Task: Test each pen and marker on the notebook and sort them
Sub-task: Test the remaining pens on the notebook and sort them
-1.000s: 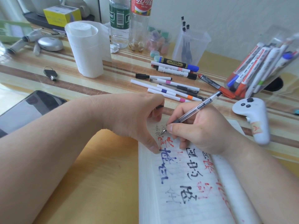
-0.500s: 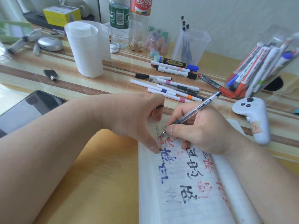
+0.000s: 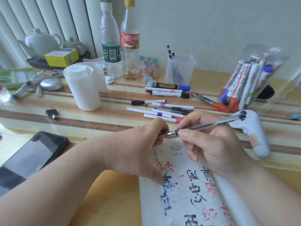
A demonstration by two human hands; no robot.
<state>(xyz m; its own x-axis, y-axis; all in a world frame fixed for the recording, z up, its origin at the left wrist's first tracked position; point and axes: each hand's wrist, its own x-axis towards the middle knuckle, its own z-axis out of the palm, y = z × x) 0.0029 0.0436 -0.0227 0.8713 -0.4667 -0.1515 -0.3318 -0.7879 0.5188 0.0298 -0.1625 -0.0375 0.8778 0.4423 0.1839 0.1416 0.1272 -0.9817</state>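
Observation:
My right hand (image 3: 216,147) grips a clear-barrelled gel pen (image 3: 210,123), lifted off the page with its metal tip pointing left. The tip meets a small dark cap (image 3: 163,132) pinched in the fingers of my left hand (image 3: 136,149), whose thumb rests on the open notebook (image 3: 149,201). The page carries black, red and blue test writing. Several loose pens and markers (image 3: 162,110) lie on the table just beyond my hands.
A clear cup (image 3: 179,70) holds thin pens at the back. A tilted clear container of markers (image 3: 244,82) stands at right, with a white controller (image 3: 254,136) below it. At left are a phone (image 3: 32,157), a key (image 3: 52,113), a white roll (image 3: 86,88) and bottles (image 3: 111,46).
My right hand has lifted the pen's tip off the page and brought it up to the cap in my left fingers. The view has tilted upward.

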